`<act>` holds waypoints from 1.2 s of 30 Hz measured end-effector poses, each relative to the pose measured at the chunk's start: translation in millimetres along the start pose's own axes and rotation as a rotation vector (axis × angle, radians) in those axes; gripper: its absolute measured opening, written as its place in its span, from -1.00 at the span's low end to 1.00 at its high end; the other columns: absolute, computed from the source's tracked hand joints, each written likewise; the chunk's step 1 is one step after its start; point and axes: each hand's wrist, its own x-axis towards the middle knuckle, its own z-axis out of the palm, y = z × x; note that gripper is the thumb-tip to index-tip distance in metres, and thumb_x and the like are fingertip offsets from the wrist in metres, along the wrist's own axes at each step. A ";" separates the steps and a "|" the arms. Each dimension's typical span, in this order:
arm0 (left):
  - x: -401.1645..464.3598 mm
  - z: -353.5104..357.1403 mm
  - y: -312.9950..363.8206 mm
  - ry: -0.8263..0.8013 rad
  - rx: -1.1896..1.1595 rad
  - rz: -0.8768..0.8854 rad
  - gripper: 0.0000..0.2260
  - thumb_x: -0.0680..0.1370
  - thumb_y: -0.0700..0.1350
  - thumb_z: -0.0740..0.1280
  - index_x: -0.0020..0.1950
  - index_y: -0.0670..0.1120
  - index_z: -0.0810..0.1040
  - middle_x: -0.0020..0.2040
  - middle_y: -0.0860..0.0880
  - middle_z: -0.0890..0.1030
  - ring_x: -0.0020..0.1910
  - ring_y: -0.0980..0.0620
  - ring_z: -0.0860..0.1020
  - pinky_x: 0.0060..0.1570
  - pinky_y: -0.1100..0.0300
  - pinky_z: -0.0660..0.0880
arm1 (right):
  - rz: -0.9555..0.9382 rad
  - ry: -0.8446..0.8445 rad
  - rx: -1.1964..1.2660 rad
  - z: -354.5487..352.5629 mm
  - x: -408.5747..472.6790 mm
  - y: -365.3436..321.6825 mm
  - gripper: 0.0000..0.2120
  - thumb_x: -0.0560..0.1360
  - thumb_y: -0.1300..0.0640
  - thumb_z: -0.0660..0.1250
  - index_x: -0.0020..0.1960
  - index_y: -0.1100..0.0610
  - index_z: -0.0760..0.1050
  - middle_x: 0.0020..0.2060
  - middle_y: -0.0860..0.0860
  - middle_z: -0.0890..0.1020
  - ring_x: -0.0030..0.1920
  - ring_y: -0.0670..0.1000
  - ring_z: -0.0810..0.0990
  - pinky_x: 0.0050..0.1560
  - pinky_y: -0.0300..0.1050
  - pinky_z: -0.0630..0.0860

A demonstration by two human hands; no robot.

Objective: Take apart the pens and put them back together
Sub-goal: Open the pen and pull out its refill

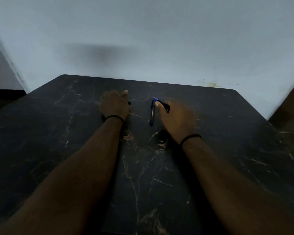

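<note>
Dark marble-veined tabletop (159,192) against a pale wall is your workspace. Your right hand (175,119) curls over a black pen part (165,106), thumb touching the blue-tipped pen (152,112) lying at centre. Your left hand (115,106) covers another black piece (129,103); its grip can't be told. Pinch the barrel firmly before lifting.

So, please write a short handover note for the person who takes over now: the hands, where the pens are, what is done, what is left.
Left hand: palm down on the black table, covering a dark piece whose end sticks out; grip cannot be told.
Right hand: on a dark piece beside the blue-tipped pen; grip unclear.
The blue-tipped pen lies between the hands, thumb touching it.
Done: unclear, image blurred.
Left: check which parts are separated, then finish reassembly.
</note>
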 end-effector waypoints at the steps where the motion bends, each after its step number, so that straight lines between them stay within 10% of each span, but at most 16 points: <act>1: 0.2 1.5 0.5 -0.027 0.053 -0.006 -0.48 0.64 0.19 0.12 0.26 -0.23 0.54 0.27 -0.28 0.52 0.26 -0.26 0.48 0.23 -0.09 0.40 | -0.001 -0.001 0.005 0.0 -0.2 -0.3 -0.58 0.61 -0.25 0.14 -0.27 0.01 0.38 -0.43 -0.09 0.41 -0.39 -0.09 0.39 -0.33 -0.14 0.23; 7: -3.1 6.2 1.0 0.012 0.128 -0.024 -0.51 0.61 0.15 0.21 0.33 -0.22 0.44 0.37 -0.29 0.41 0.34 -0.26 0.38 0.32 -0.10 0.31 | -0.008 -0.023 0.031 1.1 0.3 -1.1 -0.63 0.63 -0.17 0.14 -0.27 -0.01 0.33 -0.41 -0.10 0.39 -0.34 -0.04 0.43 -0.22 -0.10 0.31; 14: -18.8 0.9 24.8 0.172 -0.697 0.161 -0.78 0.61 -0.03 0.29 -0.14 -0.14 0.54 -0.18 -0.14 0.58 -0.23 -0.01 0.49 -0.18 0.05 0.46 | -0.137 0.187 0.149 3.3 1.1 -0.3 -0.83 0.63 0.12 0.17 0.16 0.13 0.46 -0.08 0.09 0.54 -0.17 0.09 0.52 -0.20 0.01 0.51; 25: -22.8 -1.5 27.2 -0.797 -1.475 0.166 -0.68 0.68 -0.07 0.16 0.33 -0.21 0.48 0.32 -0.15 0.57 -0.53 0.18 0.25 -0.61 0.36 0.20 | 0.178 -0.176 0.803 0.6 3.8 -7.8 -0.68 0.68 0.02 0.12 -0.08 0.10 0.57 -0.43 -0.07 0.50 -0.47 -0.13 0.40 -0.37 -0.16 0.32; 36: -21.6 0.9 23.2 -1.037 -1.528 0.194 -0.70 0.68 -0.12 0.12 0.34 -0.21 0.46 0.32 -0.14 0.58 -0.48 0.24 0.36 -0.58 0.39 0.11 | 0.331 -0.650 1.326 -1.7 3.8 -7.3 -0.68 0.68 0.00 0.13 0.09 0.16 0.59 -0.47 -0.10 0.36 -0.55 -0.16 0.12 -0.58 -0.38 0.06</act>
